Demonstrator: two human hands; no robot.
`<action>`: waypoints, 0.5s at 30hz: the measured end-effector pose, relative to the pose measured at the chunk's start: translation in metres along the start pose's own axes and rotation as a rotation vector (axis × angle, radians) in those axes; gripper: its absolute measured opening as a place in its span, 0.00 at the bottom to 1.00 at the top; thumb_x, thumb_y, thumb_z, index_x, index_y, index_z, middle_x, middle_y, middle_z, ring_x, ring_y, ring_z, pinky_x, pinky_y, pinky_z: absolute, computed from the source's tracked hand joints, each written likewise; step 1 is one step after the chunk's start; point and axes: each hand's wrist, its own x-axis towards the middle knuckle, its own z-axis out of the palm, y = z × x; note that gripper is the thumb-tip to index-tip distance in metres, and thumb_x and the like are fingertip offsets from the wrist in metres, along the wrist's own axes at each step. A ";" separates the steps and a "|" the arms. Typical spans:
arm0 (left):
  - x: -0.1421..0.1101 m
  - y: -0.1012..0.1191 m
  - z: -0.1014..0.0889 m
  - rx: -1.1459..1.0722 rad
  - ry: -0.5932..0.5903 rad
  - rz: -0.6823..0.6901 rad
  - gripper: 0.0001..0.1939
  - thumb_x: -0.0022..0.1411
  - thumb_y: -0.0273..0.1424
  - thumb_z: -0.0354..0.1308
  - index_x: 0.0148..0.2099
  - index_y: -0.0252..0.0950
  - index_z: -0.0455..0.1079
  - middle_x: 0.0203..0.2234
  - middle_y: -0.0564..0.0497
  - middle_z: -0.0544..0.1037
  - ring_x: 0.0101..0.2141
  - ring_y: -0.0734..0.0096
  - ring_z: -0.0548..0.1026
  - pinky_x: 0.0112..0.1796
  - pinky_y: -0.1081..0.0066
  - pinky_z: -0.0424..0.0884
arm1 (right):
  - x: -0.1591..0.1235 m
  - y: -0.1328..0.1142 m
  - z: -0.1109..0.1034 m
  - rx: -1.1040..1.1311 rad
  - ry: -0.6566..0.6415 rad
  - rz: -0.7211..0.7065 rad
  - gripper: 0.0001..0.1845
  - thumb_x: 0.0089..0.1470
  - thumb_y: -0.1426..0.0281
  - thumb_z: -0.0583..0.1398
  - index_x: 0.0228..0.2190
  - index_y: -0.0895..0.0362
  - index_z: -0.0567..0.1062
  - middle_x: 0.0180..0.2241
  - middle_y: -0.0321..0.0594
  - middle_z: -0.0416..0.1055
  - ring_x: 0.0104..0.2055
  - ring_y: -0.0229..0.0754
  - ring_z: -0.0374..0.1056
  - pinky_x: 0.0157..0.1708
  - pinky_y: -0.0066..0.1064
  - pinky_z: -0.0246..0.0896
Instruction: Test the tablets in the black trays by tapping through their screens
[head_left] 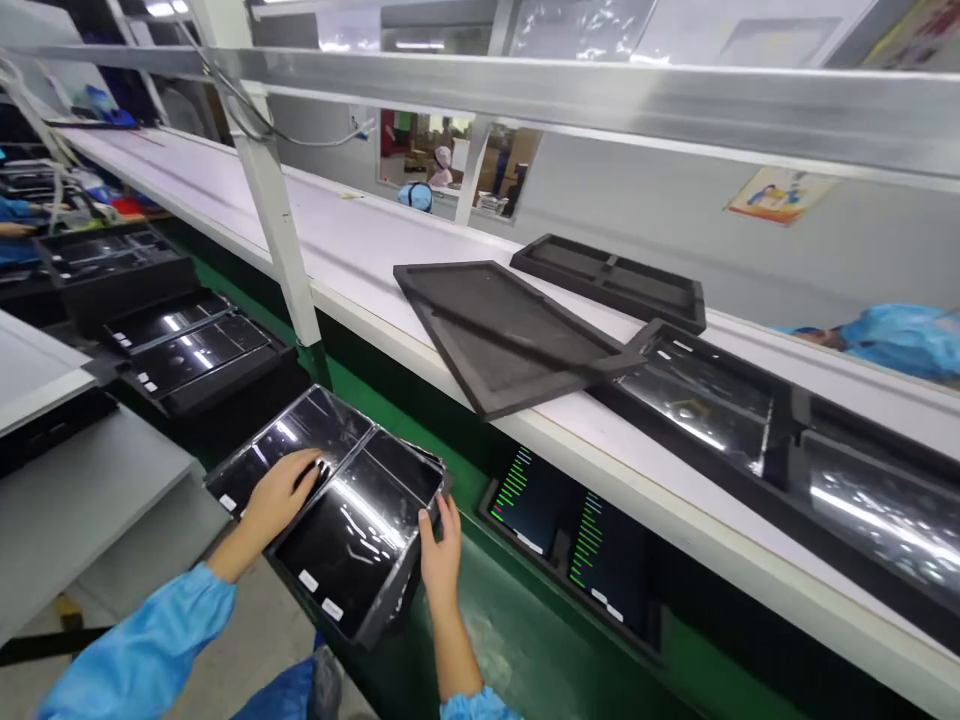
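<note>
A black tray [379, 625] below me holds glossy black screen panels in clear film, with small white labels at the near end. My left hand [279, 497] reaches over the left panel [304, 425]. Its fingers are bent at the gap, against the inner edge of the right panel [352, 530]. On the far side of that right panel, my right hand [441, 545] has its thumb at the edge and its fingers around the outside. The fingertips of both hands are partly hidden. Light streaks reflect off the film.
Right of the tray, two lit screens [577, 545] show green bars. An upturned black foam tray [510, 325] lies on the white bench [360, 290], near filled trays [697, 400]. More panel trays [199, 350] stand left. A white post [262, 190] rises ahead; people in blue work nearby.
</note>
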 end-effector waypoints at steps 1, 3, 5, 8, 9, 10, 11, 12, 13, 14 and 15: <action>0.025 -0.001 0.007 0.017 -0.041 0.079 0.27 0.67 0.45 0.44 0.55 0.34 0.71 0.55 0.42 0.74 0.57 0.59 0.69 0.61 0.58 0.62 | 0.000 -0.001 0.010 0.005 0.056 0.025 0.31 0.55 0.52 0.58 0.54 0.58 0.73 0.63 0.53 0.59 0.65 0.55 0.57 0.62 0.47 0.55; 0.065 0.000 0.022 0.073 -0.114 0.203 0.27 0.68 0.43 0.44 0.57 0.32 0.70 0.58 0.42 0.71 0.60 0.57 0.66 0.62 0.57 0.60 | -0.002 -0.001 0.023 0.027 0.153 0.080 0.32 0.53 0.52 0.59 0.54 0.58 0.73 0.63 0.54 0.59 0.65 0.56 0.57 0.61 0.47 0.55; 0.090 0.003 0.036 0.135 -0.153 0.273 0.26 0.67 0.41 0.46 0.58 0.30 0.70 0.59 0.41 0.70 0.60 0.56 0.66 0.62 0.57 0.61 | -0.004 -0.002 0.028 0.056 0.226 0.115 0.32 0.51 0.52 0.61 0.53 0.57 0.74 0.61 0.53 0.62 0.65 0.55 0.58 0.61 0.46 0.55; 0.104 0.011 0.053 0.175 -0.161 0.294 0.25 0.66 0.38 0.49 0.58 0.30 0.70 0.58 0.38 0.71 0.59 0.52 0.67 0.59 0.57 0.65 | -0.004 -0.003 0.030 0.091 0.296 0.130 0.31 0.48 0.52 0.63 0.51 0.56 0.76 0.59 0.51 0.66 0.63 0.55 0.59 0.62 0.46 0.54; 0.105 0.014 0.057 0.174 -0.161 0.289 0.24 0.66 0.37 0.48 0.58 0.29 0.70 0.57 0.37 0.71 0.59 0.51 0.67 0.58 0.56 0.66 | -0.004 -0.004 0.030 0.096 0.309 0.135 0.31 0.48 0.52 0.64 0.50 0.55 0.77 0.59 0.50 0.66 0.63 0.54 0.60 0.62 0.46 0.54; 0.104 0.017 0.061 0.171 -0.165 0.282 0.23 0.66 0.35 0.48 0.57 0.29 0.70 0.56 0.36 0.72 0.59 0.49 0.67 0.56 0.55 0.67 | -0.004 -0.006 0.030 0.098 0.320 0.141 0.31 0.47 0.52 0.64 0.50 0.55 0.77 0.58 0.50 0.67 0.63 0.54 0.60 0.61 0.46 0.54; 0.104 0.020 0.064 0.168 -0.173 0.278 0.23 0.66 0.34 0.47 0.57 0.28 0.70 0.56 0.35 0.72 0.59 0.48 0.66 0.55 0.55 0.69 | -0.003 -0.007 0.031 0.098 0.326 0.144 0.31 0.47 0.53 0.65 0.50 0.55 0.77 0.58 0.50 0.67 0.62 0.54 0.61 0.61 0.47 0.54; 0.104 0.022 0.066 0.163 -0.183 0.276 0.23 0.66 0.33 0.47 0.57 0.28 0.70 0.56 0.34 0.72 0.60 0.48 0.66 0.54 0.56 0.70 | -0.003 -0.010 0.031 0.097 0.332 0.145 0.30 0.46 0.53 0.65 0.49 0.55 0.78 0.58 0.51 0.68 0.62 0.54 0.61 0.62 0.47 0.54; 0.105 0.023 0.066 0.156 -0.194 0.278 0.23 0.66 0.32 0.46 0.57 0.27 0.70 0.56 0.34 0.72 0.60 0.48 0.65 0.53 0.56 0.70 | -0.002 -0.012 0.031 0.096 0.338 0.147 0.30 0.46 0.53 0.65 0.48 0.55 0.78 0.57 0.51 0.68 0.62 0.54 0.61 0.62 0.46 0.53; 0.106 0.021 0.063 0.149 -0.208 0.287 0.23 0.66 0.33 0.46 0.57 0.27 0.70 0.56 0.34 0.72 0.60 0.49 0.65 0.54 0.57 0.70 | -0.001 -0.014 0.031 0.098 0.343 0.151 0.30 0.46 0.53 0.65 0.47 0.56 0.79 0.57 0.51 0.68 0.62 0.54 0.61 0.62 0.46 0.53; 0.109 0.015 0.058 0.129 -0.227 0.302 0.23 0.66 0.34 0.46 0.57 0.28 0.70 0.56 0.36 0.72 0.60 0.51 0.66 0.55 0.59 0.69 | -0.001 -0.015 0.031 0.103 0.346 0.157 0.30 0.45 0.52 0.65 0.47 0.56 0.79 0.58 0.52 0.68 0.62 0.54 0.61 0.62 0.46 0.53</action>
